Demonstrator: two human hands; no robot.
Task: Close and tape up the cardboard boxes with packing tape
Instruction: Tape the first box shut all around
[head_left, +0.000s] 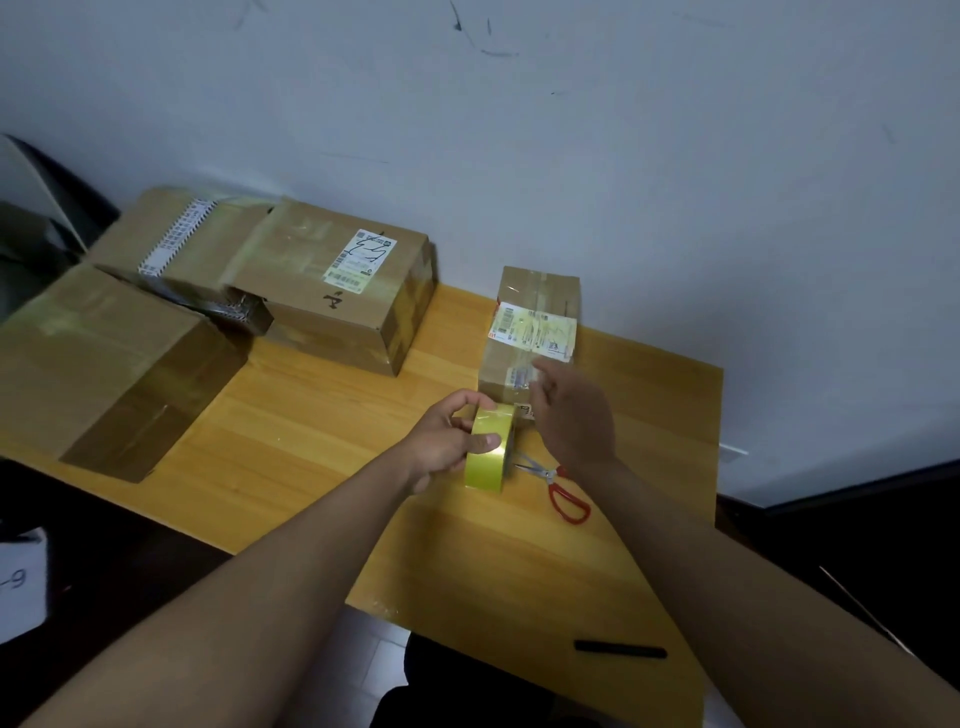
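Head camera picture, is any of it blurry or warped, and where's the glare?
Head view: the stacked boxes at the left are motion-smeared, and the right hand is slightly blurred; the wide lens bends the table edges; light glares softly off the tape roll held by the left hand; the corners fall dark.

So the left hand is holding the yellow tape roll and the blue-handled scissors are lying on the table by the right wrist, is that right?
Nearly. The head view shows the scissors have red handles, not blue. The left hand does hold the tape roll.
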